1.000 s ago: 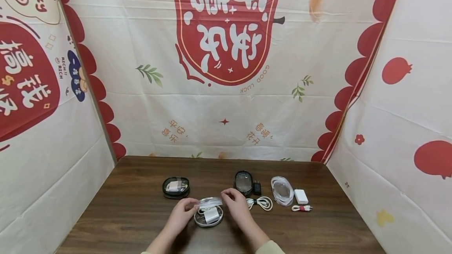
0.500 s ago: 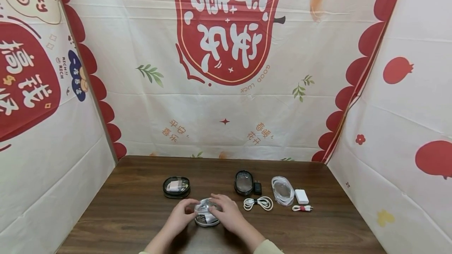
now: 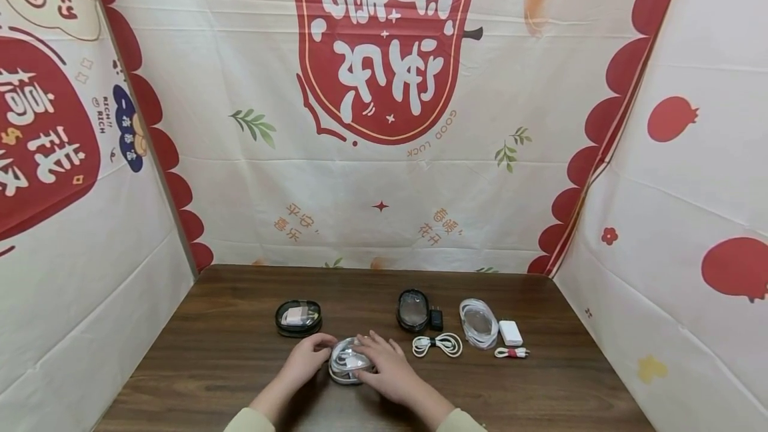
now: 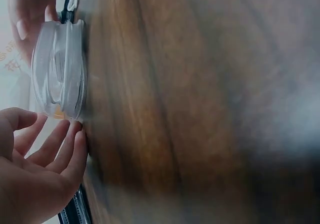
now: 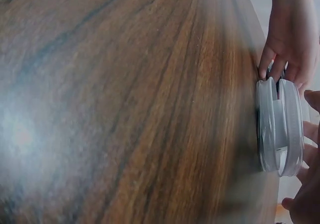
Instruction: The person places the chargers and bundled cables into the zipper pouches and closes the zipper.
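A clear oval case with pale trim (image 3: 345, 359) lies on the table between my hands, its lid nearly down over the base. Through the lid a white charger and looped cable show faintly. My left hand (image 3: 305, 360) is at the case's left end, its fingers loosely bent and touching or almost touching the edge. Across the lid's right side rests my right hand (image 3: 389, 367), fingers extended. Both wrist views show the case (image 4: 75, 69) edge-on, a gap between lid and base. In the right wrist view my right hand (image 5: 307, 184) is partly cut off.
A black-rimmed case (image 3: 299, 319) with things inside stands at back left. To the right are another black case (image 3: 413, 311), a black charger (image 3: 436, 319), a tied white cable (image 3: 437, 345), a clear case (image 3: 479, 323), a white charger (image 3: 511, 333) and a short cable (image 3: 512, 353).
The lid, held up at its edge by both hands, has come down over the base. My right hand has moved left from beside the case onto the lid; the left stays at the left end.
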Available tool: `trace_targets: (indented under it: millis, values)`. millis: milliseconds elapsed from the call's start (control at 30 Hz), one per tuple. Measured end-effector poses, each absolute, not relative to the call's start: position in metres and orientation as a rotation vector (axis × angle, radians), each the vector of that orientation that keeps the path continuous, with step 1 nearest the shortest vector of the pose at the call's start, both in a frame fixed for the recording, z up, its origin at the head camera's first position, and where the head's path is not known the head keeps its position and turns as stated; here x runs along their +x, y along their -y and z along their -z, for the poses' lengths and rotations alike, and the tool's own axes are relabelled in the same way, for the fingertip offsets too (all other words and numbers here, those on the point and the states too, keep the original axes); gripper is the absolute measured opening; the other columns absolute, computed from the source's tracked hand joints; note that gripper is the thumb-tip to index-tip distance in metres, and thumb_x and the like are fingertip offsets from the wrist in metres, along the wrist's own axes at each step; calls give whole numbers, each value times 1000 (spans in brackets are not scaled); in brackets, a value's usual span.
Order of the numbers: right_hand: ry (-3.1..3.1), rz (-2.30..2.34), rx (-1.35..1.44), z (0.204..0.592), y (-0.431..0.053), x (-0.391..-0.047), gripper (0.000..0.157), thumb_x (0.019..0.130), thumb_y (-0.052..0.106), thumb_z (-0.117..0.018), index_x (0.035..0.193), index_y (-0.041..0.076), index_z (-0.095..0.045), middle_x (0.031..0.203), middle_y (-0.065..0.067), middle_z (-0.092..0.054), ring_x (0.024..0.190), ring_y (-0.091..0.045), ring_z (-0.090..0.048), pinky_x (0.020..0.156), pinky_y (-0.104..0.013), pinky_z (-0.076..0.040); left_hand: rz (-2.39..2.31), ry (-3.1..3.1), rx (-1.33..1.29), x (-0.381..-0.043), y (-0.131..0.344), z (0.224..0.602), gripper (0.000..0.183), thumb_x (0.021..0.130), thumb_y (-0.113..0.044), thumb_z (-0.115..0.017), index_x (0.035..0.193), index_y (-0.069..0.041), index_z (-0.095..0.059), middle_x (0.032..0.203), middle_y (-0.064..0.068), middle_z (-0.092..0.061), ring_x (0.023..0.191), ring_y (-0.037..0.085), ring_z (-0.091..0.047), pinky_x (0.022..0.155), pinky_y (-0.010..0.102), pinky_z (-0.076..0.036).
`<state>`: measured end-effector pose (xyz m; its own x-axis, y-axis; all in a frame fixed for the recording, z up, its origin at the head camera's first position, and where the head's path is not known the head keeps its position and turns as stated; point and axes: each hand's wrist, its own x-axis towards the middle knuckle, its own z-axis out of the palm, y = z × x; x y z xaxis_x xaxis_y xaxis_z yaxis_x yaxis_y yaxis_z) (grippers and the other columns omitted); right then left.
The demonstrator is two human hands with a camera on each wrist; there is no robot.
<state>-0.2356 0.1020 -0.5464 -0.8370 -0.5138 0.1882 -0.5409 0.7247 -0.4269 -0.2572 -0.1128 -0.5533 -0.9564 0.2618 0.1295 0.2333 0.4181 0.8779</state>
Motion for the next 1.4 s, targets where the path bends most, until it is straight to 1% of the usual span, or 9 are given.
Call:
trace_targets:
  millis: [100,233,333,467,567,667,800,1100,1400]
  values:
    - [2883,-766,878,548,-101,-236,49,85,48,-52,126,22,-50,139,1,-37,131,-25,-23,99,-60,-14,-1549,-2594,483,-263,112,552,22,83,-6,-54,103,-2,-62,98,9,-63,80,16,-56,58,27,-47]
    - [2889,-789,886,550,-101,-235,49,85,48,-51,125,20,-51,138,2,-38,131,-26,-24,99,-60,-15,-1468,-2564,524,-269,113,550,25,82,-5,-52,105,-1,-61,99,9,-62,76,16,-54,55,27,-45]
    - [2892,-800,889,551,-102,-234,49,85,48,-51,125,19,-51,138,2,-39,130,-27,-25,99,-60,-16,-1448,-2534,575,-273,113,548,27,80,-1,-50,104,0,-61,99,11,-61,71,19,-54,51,28,-45]
    - [2896,-801,887,550,-103,-234,50,85,48,-51,125,18,-51,138,1,-39,130,-27,-25,99,-59,-16,-1414,-2512,672,-279,114,547,28,78,6,-48,103,-1,-59,99,13,-61,72,20,-54,49,29,-45]
    - [2893,-776,895,550,-103,-234,50,85,48,-52,125,18,-51,138,1,-39,129,-28,-26,98,-60,-17,-1367,-2512,712,-283,114,548,27,80,6,-50,103,-2,-60,99,10,-62,78,17,-55,51,29,-46]
    - [2899,-764,900,551,-103,-234,50,85,48,-53,126,19,-50,138,2,-38,130,-27,-26,98,-60,-18,-1300,-2561,778,-287,115,549,22,81,3,-56,101,-5,-61,96,6,-63,83,19,-57,62,34,-48]
    - [2908,-756,904,552,-103,-234,50,84,48,-53,126,21,-49,139,4,-37,130,-26,-25,99,-58,-17,-1177,-2676,823,-291,114,552,19,79,-5,-64,97,-10,-65,91,-3,-64,89,18,-58,78,38,-45]
    - [2859,-544,997,552,-105,-233,55,83,49,-54,131,23,-45,139,4,-36,128,-27,-27,97,-58,-22,-958,-2826,894,-292,113,553,14,77,-6,-64,87,-13,-70,85,-6,-64,85,14,-58,75,35,-46]
    - [2861,-414,1137,552,-107,-232,64,83,53,-51,137,22,-36,146,5,-23,133,-23,-17,95,-63,-18,-734,-3000,996,-287,114,547,5,79,-13,-66,78,-15,-71,75,-9,-55,72,8,-53,67,29,-46]
